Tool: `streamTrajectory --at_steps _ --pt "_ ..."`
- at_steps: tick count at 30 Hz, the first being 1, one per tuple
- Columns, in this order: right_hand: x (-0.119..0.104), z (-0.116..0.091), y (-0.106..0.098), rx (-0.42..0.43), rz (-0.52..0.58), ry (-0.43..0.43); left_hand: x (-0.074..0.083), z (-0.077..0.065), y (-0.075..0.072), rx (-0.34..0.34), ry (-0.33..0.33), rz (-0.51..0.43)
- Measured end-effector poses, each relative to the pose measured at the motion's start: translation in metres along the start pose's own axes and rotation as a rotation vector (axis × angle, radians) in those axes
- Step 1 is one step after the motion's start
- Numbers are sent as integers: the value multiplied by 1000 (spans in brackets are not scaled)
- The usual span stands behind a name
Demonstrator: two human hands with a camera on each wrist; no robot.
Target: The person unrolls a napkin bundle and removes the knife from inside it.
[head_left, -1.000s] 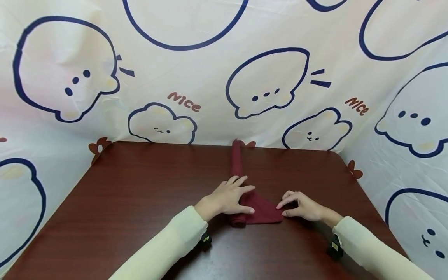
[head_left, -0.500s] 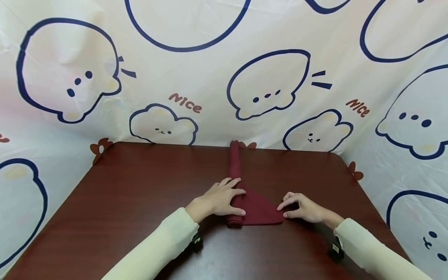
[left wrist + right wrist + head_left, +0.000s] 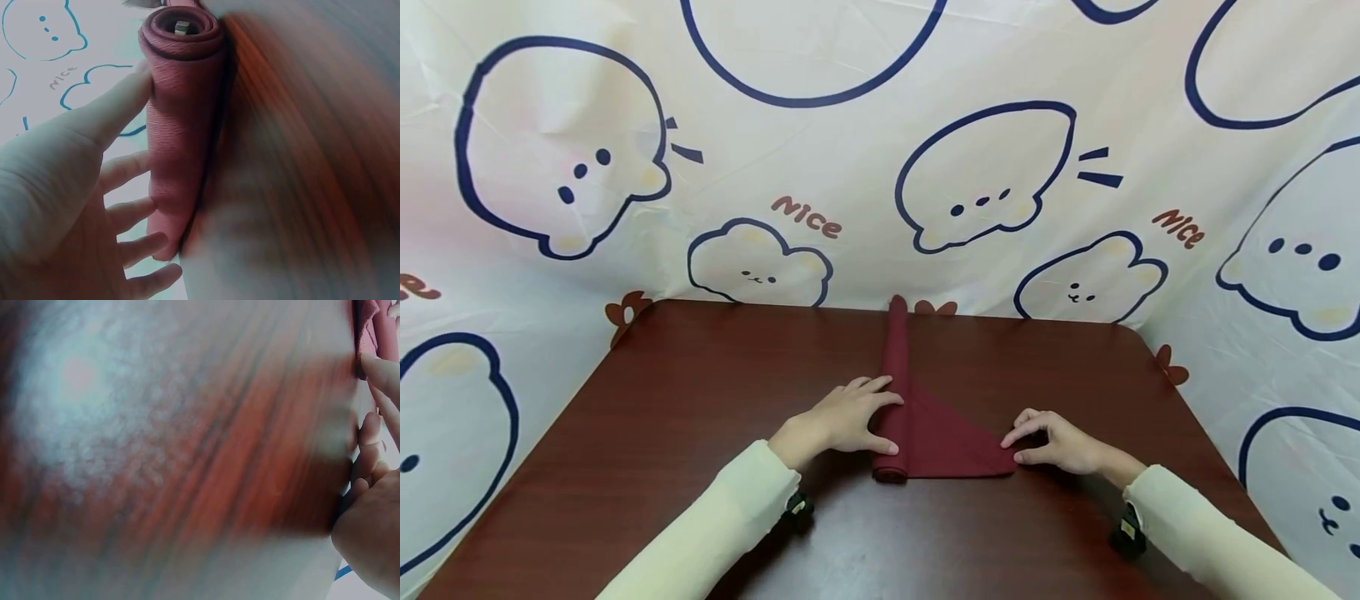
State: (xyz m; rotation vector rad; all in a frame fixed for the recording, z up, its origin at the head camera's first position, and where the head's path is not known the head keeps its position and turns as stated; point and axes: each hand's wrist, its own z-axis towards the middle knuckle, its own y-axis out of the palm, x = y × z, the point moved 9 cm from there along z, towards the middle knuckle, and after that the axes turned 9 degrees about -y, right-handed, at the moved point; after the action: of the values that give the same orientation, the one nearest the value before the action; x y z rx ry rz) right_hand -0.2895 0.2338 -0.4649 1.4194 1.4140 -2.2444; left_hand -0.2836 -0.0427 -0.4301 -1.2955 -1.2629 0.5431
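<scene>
A maroon cloth, mostly wound into a long narrow roll (image 3: 895, 346), lies lengthwise on the brown table. From the near half of the roll a flat triangular flap (image 3: 951, 442) spreads to the right. My left hand (image 3: 838, 421) rests on the roll with its fingers spread and fairly straight. In the left wrist view, the thumb and fingers lie along one side of the roll (image 3: 181, 112); a small shiny piece shows in its coiled end. My right hand (image 3: 1063, 442) pinches the flap's outer corner between thumb and forefinger. Only an edge of the cloth (image 3: 369, 328) appears in the right wrist view.
The dark brown wooden table (image 3: 700, 375) has a glossy surface. A pale sheet (image 3: 850, 167) printed with cartoon outlines hangs behind it and along both sides. The roll's far end reaches the table's back edge.
The left hand and the roll have shifted left, and more of the flat flap lies exposed. The right hand has kept its place at the corner. The head view has shifted slightly.
</scene>
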Motion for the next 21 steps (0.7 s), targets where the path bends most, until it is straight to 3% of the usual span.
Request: streamTrajectory --at_steps 9,21 --pt "-1 3 0 -11 -7 -2 -14 -6 -1 -7 -40 -24" --pt "-4 0 0 -9 7 -8 -15 -6 3 4 -39 -48"
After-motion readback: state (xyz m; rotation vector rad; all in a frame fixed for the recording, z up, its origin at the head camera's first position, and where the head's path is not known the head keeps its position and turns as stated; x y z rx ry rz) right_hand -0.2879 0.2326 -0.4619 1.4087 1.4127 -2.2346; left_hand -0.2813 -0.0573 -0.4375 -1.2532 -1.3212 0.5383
